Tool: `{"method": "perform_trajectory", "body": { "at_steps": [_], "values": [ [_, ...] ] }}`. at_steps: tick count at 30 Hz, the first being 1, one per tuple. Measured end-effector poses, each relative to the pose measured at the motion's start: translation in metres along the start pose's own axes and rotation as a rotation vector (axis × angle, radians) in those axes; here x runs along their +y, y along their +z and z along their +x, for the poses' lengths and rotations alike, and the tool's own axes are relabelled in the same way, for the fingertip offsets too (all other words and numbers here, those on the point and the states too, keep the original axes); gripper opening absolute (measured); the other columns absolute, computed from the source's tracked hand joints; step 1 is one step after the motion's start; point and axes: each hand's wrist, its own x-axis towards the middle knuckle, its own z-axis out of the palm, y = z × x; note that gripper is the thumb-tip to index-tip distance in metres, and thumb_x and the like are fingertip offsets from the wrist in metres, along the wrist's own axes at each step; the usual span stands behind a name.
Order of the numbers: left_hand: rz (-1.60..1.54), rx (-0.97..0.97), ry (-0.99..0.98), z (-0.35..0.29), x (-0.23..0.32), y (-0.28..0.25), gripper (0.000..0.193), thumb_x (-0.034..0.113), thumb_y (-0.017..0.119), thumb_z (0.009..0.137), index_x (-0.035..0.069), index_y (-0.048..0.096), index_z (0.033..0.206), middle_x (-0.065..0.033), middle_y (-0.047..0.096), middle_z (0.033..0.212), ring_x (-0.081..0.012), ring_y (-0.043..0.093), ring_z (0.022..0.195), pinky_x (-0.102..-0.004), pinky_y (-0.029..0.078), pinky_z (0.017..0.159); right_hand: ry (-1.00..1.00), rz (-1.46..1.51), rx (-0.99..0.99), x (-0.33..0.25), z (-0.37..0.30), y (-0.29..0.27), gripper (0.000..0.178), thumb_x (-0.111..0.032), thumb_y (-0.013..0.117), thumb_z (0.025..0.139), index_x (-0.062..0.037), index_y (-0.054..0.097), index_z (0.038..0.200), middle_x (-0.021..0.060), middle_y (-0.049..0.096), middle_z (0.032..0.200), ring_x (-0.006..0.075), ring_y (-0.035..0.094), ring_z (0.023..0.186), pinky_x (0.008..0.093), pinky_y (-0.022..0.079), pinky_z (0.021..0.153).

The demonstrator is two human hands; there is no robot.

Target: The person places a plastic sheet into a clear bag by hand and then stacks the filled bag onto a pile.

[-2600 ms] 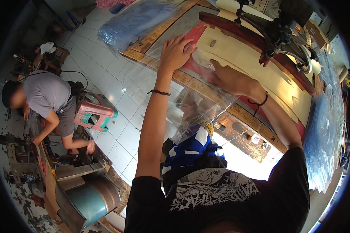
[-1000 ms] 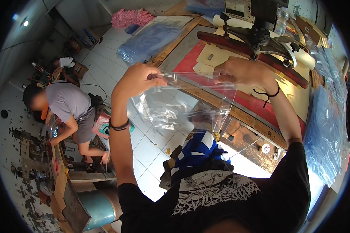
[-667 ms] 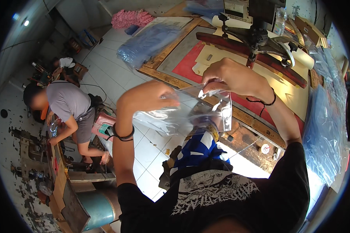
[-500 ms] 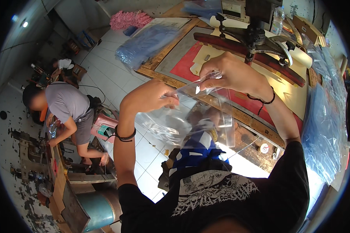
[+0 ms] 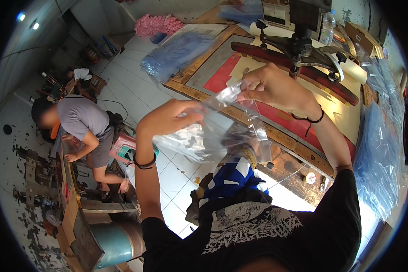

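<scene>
A clear plastic bag (image 5: 231, 131) hangs between my two hands in front of my body, thin and see-through, with bright glare on it. My left hand (image 5: 170, 119) pinches its upper left part between thumb and fingers. At its upper right corner, my right hand (image 5: 279, 90) grips the edge, thumb against curled fingers. The shiny top strip of the bag slants up from the left hand to the right. Behind the right hand lies a framed table (image 5: 181, 86) with a red and cream surface (image 5: 222, 72).
A dark red bar (image 5: 303, 75) on a black metal arm (image 5: 303, 47) crosses the table. Clear plastic sheets (image 5: 376, 158) are heaped at right; another stack (image 5: 177, 52) lies on the far left corner. A seated person (image 5: 84, 118) works at left beside a pink stool (image 5: 124, 145).
The bag's top strip is now spread wider and catches more glare between my hands. Its hanging part has shifted and creased. The view has moved slightly.
</scene>
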Motion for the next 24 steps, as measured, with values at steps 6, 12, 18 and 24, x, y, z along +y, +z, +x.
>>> {"method": "perform_trajectory", "body": {
  "at_steps": [6,12,18,24],
  "values": [
    [-0.480,-0.043,-0.014,0.015,0.011,0.031,0.058,0.046,0.036,0.106,-0.003,0.054,0.132,-0.0156,0.070,0.111,-0.0239,0.070,0.092,-0.0346,0.057,0.080,-0.065,0.055,0.023,-0.010,0.001,0.026,0.017,-0.016,0.071,0.089,0.0009,0.071,0.093,0.0149,0.071,0.089,0.0260,0.069,0.076,0.0319,0.057,0.070],
    [-0.695,-0.104,-0.011,0.013,0.014,0.031,0.058,0.045,0.035,0.106,-0.003,0.054,0.133,-0.0197,0.069,0.112,-0.0283,0.070,0.100,-0.0374,0.058,0.086,-0.013,0.213,-0.010,-0.011,-0.001,0.034,0.018,-0.006,0.068,0.091,0.0029,0.067,0.106,0.0114,0.072,0.093,0.0192,0.071,0.082,0.0293,0.058,0.077],
    [-0.670,-0.045,-0.006,0.011,0.017,0.033,0.051,0.034,0.035,0.107,-0.010,0.054,0.127,-0.0251,0.067,0.115,-0.0344,0.069,0.102,-0.0424,0.057,0.086,-0.118,0.106,0.006,-0.024,-0.002,0.036,0.014,-0.012,0.062,0.095,0.0009,0.064,0.101,0.0158,0.069,0.081,0.0291,0.067,0.071,0.0352,0.052,0.061],
    [-0.656,0.148,0.100,0.008,0.024,0.033,0.041,0.026,0.038,0.108,-0.008,0.054,0.126,-0.0198,0.066,0.118,-0.0278,0.069,0.103,-0.0360,0.056,0.087,-0.040,0.049,0.079,-0.014,-0.003,0.039,0.022,-0.022,0.060,0.098,0.0006,0.063,0.096,0.0157,0.058,0.062,0.0297,0.055,0.051,0.0390,0.042,0.051]
  ]
}}
